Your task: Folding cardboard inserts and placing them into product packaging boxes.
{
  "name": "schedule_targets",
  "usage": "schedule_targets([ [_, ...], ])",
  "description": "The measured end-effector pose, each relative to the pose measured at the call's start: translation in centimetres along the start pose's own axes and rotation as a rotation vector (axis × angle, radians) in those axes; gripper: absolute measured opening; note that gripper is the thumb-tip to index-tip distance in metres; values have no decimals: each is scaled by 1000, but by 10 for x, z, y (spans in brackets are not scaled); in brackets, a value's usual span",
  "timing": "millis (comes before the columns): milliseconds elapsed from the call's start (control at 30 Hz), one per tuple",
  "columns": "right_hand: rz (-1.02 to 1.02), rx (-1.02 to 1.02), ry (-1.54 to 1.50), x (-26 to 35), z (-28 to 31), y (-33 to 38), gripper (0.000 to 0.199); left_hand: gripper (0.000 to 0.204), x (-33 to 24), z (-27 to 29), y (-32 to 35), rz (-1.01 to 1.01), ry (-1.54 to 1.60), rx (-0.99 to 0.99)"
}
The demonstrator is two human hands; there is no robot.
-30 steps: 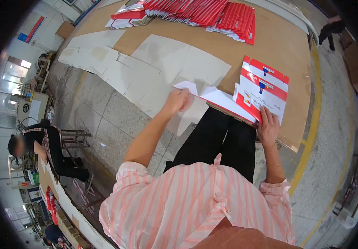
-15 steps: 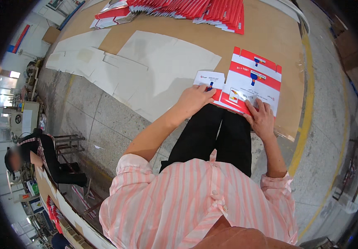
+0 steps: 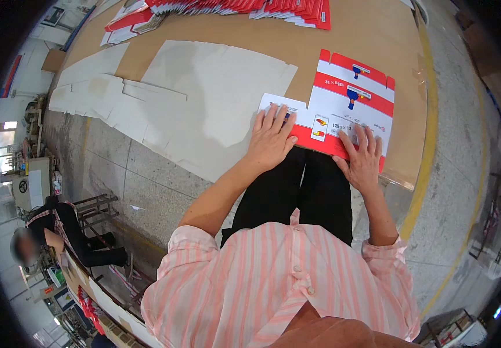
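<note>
While our left hand [image 3: 265, 145] lies spread across the side panel [image 3: 300, 118] of a red-and-white flat carton [image 3: 337, 103], over its 8 o'clock part, our right hand [image 3: 362, 163] rests on its printed face near 5 o'clock. Both grips are wide: we see fingers fanned flat against the board, not wrapped round it. From the middle of our view, the carton sits at 2 o'clock, on the brown tabletop [image 3: 416, 130]. Pale cardboard sheets [image 3: 215, 87] lie at 11, overlapping red-and-white cartons [image 3: 221, 7] at 12, and a co-worker [image 3: 73, 232] sits between 8 and 9.
</note>
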State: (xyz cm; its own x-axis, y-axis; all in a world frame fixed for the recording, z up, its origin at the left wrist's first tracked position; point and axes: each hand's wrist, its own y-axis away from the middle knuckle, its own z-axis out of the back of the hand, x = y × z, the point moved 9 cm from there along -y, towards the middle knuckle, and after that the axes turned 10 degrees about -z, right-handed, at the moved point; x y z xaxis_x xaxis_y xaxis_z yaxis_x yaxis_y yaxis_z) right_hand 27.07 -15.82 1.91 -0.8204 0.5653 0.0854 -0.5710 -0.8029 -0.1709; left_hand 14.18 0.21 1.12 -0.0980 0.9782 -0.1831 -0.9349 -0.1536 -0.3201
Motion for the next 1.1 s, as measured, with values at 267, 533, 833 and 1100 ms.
schedule_targets([
  [267,31,-10,-18,3,11,3,56,42,10,-7,-54,42,-47,305],
  [533,-1004,536,-2073,47,-62,91,45,28,-39,-22,-55,-129,279,420],
  [833,-586,351,-1247,-169,31,-17,39,46,31,83,16,103,321,-124],
  [1100,-505,127,-907,-337,-24,-261,38,98,32,61,120,343,-19,383],
])
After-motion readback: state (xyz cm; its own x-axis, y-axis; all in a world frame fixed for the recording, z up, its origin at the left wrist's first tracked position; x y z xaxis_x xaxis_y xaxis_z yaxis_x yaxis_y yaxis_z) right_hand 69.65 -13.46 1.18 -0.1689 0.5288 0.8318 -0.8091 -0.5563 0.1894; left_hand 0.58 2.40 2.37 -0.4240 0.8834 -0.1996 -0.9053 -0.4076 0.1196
